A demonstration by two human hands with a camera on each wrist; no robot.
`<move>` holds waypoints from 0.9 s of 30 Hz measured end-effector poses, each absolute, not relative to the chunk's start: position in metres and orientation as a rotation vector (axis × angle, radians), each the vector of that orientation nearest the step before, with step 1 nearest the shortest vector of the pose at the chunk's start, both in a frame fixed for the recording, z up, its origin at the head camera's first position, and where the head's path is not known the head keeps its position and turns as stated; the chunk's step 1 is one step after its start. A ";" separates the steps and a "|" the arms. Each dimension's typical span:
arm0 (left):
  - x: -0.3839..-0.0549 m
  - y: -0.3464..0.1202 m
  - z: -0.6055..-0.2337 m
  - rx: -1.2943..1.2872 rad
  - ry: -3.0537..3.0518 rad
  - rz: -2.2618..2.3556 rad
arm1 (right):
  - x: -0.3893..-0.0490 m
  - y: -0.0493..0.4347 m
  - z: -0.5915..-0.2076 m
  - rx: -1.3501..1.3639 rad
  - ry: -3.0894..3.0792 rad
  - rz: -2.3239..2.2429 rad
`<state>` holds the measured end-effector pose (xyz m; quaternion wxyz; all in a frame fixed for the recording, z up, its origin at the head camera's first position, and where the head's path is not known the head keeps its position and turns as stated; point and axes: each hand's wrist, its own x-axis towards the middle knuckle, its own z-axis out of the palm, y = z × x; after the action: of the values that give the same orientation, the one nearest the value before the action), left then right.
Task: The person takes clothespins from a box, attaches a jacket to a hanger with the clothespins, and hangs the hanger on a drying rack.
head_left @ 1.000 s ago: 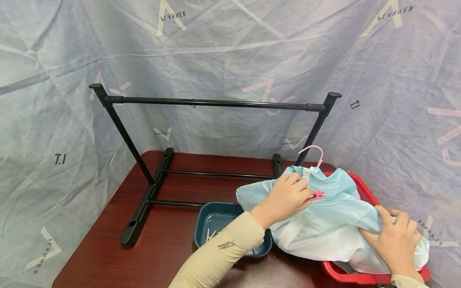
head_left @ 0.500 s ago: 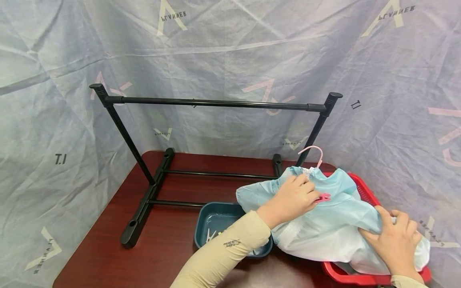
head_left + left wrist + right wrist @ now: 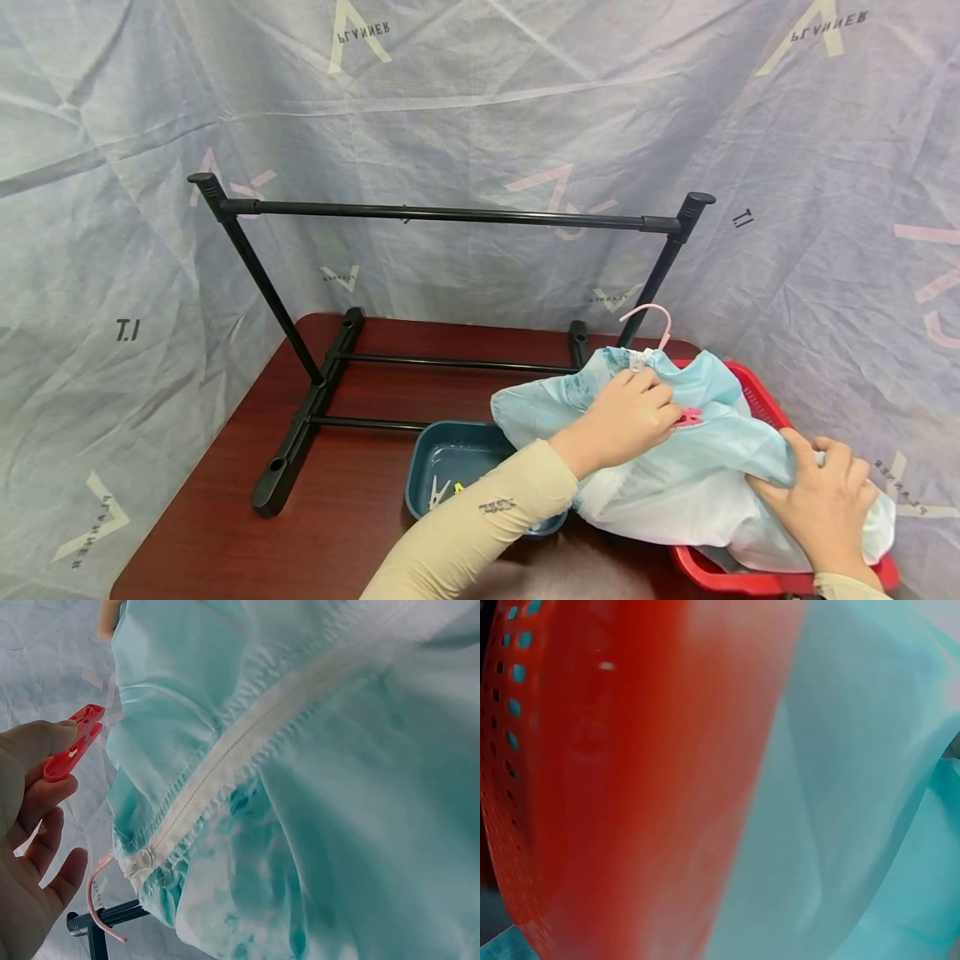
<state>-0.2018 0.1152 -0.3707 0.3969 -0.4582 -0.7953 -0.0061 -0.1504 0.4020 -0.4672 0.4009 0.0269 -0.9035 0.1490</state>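
Two hands mine: left hand (image 3: 626,417), right hand (image 3: 825,504). One pink clothespin (image 3: 73,742) in left. One garment (image 3: 712,454) under both. One hanger hook (image 3: 669,321) just beyond left. One red basket (image 3: 750,582) under right. One blue tray (image 3: 461,454) left of left hand; at least two clips (image 3: 435,493) inside, full count hidden by my sleeve (image 3: 480,508). One black rack (image 3: 450,213) beyond hands. One table (image 3: 360,533).

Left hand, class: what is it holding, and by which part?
The left hand pinches the pink clothespin by the part nearest the palm, far end sticking out.

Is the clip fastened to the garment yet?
No, the left wrist view shows the left hand pinching the clip off to the side, clear of the garment.
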 end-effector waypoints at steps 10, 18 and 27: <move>-0.210 0.121 -0.376 -1.148 -1.991 -0.012 | -0.151 0.401 -0.468 0.084 -2.264 0.369; -0.214 0.124 -0.376 -1.143 -1.988 -0.014 | -0.151 0.401 -0.467 0.109 -2.239 0.346; -0.217 0.125 -0.373 -1.121 -1.962 -0.004 | -0.150 0.400 -0.466 0.118 -2.238 0.351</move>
<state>-0.2174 0.1255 -0.3733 0.4268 -0.4488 -0.7851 -0.0017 -0.1505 0.3999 -0.4656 0.4229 0.0473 -0.8940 0.1404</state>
